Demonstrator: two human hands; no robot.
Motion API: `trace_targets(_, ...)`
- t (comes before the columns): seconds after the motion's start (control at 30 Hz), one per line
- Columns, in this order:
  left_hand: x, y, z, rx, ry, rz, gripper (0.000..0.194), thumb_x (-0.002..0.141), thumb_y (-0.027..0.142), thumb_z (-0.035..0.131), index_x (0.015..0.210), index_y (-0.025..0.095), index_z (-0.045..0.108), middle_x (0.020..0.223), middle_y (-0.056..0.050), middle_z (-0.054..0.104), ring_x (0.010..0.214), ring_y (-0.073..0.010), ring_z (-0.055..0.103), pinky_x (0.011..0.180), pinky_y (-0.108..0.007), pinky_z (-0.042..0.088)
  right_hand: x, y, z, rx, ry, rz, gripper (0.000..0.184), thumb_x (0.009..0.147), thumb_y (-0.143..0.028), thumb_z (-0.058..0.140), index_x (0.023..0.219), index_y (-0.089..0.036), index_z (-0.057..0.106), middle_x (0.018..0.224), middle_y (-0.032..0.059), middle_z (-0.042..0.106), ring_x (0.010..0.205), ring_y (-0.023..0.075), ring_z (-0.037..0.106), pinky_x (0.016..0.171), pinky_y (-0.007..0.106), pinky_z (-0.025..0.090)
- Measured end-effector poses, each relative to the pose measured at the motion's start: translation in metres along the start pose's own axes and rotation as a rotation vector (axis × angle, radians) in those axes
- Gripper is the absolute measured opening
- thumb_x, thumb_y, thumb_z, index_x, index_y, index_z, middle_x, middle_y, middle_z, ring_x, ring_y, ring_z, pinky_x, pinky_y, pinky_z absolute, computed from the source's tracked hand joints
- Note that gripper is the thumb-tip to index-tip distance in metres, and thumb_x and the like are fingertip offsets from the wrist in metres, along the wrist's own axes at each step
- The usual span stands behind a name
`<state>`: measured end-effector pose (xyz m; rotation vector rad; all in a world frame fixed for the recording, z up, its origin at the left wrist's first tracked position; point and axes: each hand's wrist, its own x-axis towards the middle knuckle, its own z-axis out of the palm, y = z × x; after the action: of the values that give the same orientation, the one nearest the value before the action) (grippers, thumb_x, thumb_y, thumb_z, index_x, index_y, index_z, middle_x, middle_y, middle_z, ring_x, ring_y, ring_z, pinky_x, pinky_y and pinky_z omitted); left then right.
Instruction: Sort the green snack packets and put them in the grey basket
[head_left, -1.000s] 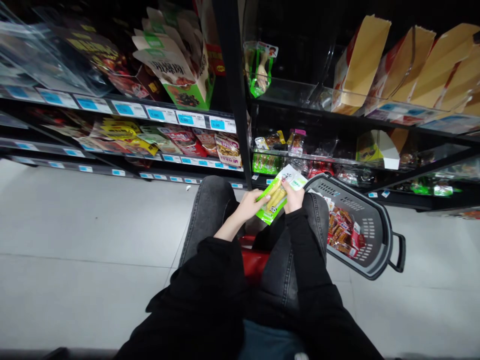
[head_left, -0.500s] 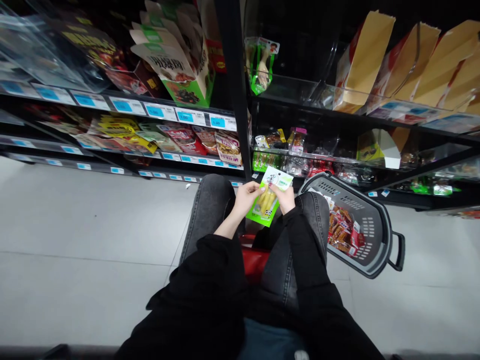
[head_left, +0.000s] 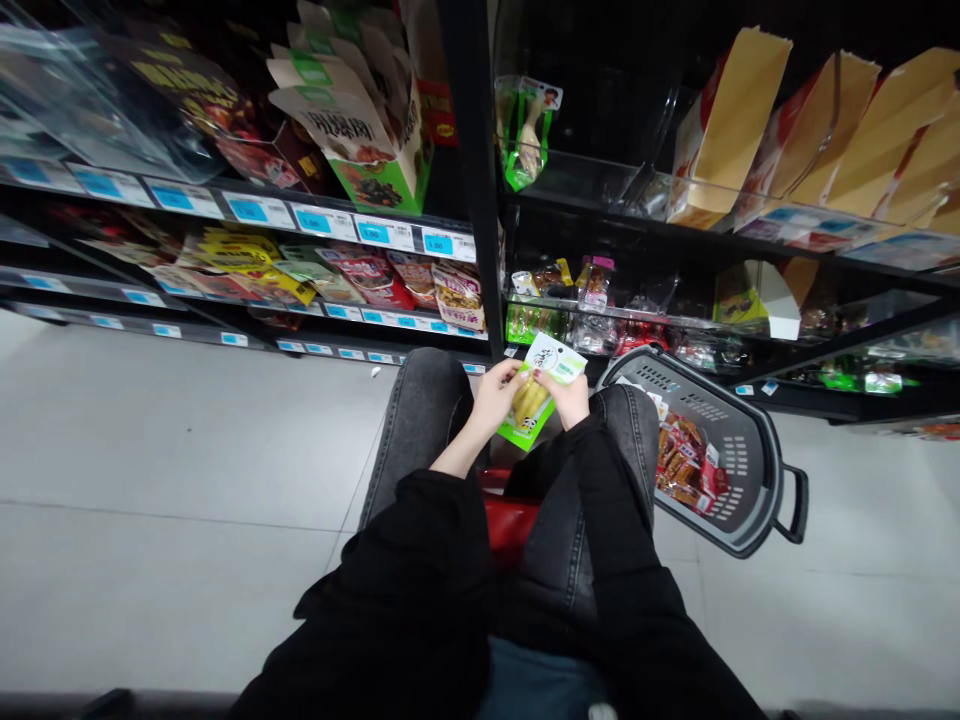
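Rectangular plastic packet (head_left: pixel 531 402) (partly see-through)

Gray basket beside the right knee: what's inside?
Red and brown packets lie heaped inside the basket. The right knee hides part of its left side, and whatever lies beneath the top packets cannot be seen.

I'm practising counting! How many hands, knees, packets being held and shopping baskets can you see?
Hands: 2, the left hand and the right hand
Knees: 2, the left knee and the right knee
Held packets: 1, the green-and-white packet
Baskets: 1, the grey basket
Total: 6
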<state>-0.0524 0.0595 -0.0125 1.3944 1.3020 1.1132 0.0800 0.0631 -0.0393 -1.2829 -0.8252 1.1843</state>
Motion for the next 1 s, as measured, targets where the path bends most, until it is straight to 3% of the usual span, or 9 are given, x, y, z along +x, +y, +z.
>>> trace_targets(0.07,0.001,-0.001,-0.002,-0.044,-0.059,-0.021,0.023,0.075,0.033,0.055,0.086,0.015,0.064,0.072,-0.001,0.063,0.064,-0.0136,0.053,0.064,-0.025,0.042,0.000,-0.002,0.000,0.050,0.063,-0.012,0.033,0.052,-0.024,0.076,0.081,-0.013,0.067,0.085,0.0059,0.071,0.083,0.0192,0.065,0.085,0.035,0.050)
trace_targets(0.2,0.003,-0.006,-0.006,-0.198,-0.339,-0.166,0.032,0.067,0.039,0.063,0.083,0.012,0.066,0.073,-0.004,0.066,0.068,-0.0174,0.059,0.066,-0.028,0.044,0.002,-0.011,-0.003,0.182,0.210,-0.049,0.037,0.055,-0.025,0.073,0.089,-0.012,0.066,0.088,0.0060,0.070,0.086,0.0184,0.064,0.083,0.034,0.050)
trace_targets(0.27,0.004,-0.009,-0.006,-0.172,-0.398,-0.211,0.032,0.065,0.040,0.064,0.078,0.011,0.066,0.070,-0.004,0.066,0.066,-0.0178,0.059,0.064,-0.028,0.044,0.003,-0.015,-0.005,0.198,0.240,-0.044,0.040,0.055,-0.025,0.073,0.092,-0.012,0.065,0.089,0.0059,0.070,0.085,0.0185,0.064,0.082,0.033,0.051)
trace_targets(0.47,0.004,-0.011,-0.003,0.092,-0.375,-0.101,0.026,0.066,0.038,0.063,0.069,0.012,0.063,0.060,0.000,0.060,0.057,-0.0143,0.053,0.054,-0.024,0.038,0.003,-0.018,-0.006,0.181,0.229,-0.001,0.039,0.055,-0.025,0.072,0.091,-0.013,0.065,0.087,0.0050,0.071,0.081,0.0181,0.065,0.079,0.032,0.052)
trace_targets(0.57,0.004,-0.012,-0.003,0.123,-0.393,-0.095,0.024,0.065,0.036,0.063,0.070,0.013,0.062,0.060,0.001,0.060,0.058,-0.0150,0.053,0.054,-0.024,0.039,0.002,-0.018,-0.005,0.179,0.206,0.010,0.034,0.055,-0.024,0.072,0.086,-0.013,0.066,0.087,0.0047,0.071,0.079,0.0174,0.065,0.078,0.031,0.052)
trace_targets(0.83,0.004,-0.016,-0.002,0.321,-0.292,-0.055,0.016,0.072,0.030,0.057,0.069,0.015,0.060,0.061,-0.002,0.061,0.060,-0.0176,0.055,0.058,-0.027,0.040,0.002,-0.016,-0.007,0.257,0.028,0.080,0.033,0.056,-0.026,0.073,0.086,-0.014,0.065,0.090,0.0048,0.070,0.081,0.0181,0.065,0.080,0.033,0.051)
trace_targets(1.0,0.004,-0.016,-0.005,0.335,-0.289,-0.054,0.022,0.072,0.035,0.057,0.070,0.014,0.063,0.058,-0.001,0.060,0.058,-0.0170,0.054,0.056,-0.025,0.039,-0.001,-0.020,-0.005,0.333,-0.021,0.104,0.033,0.054,-0.026,0.074,0.084,-0.014,0.064,0.086,0.0049,0.070,0.080,0.0179,0.065,0.080,0.034,0.051)
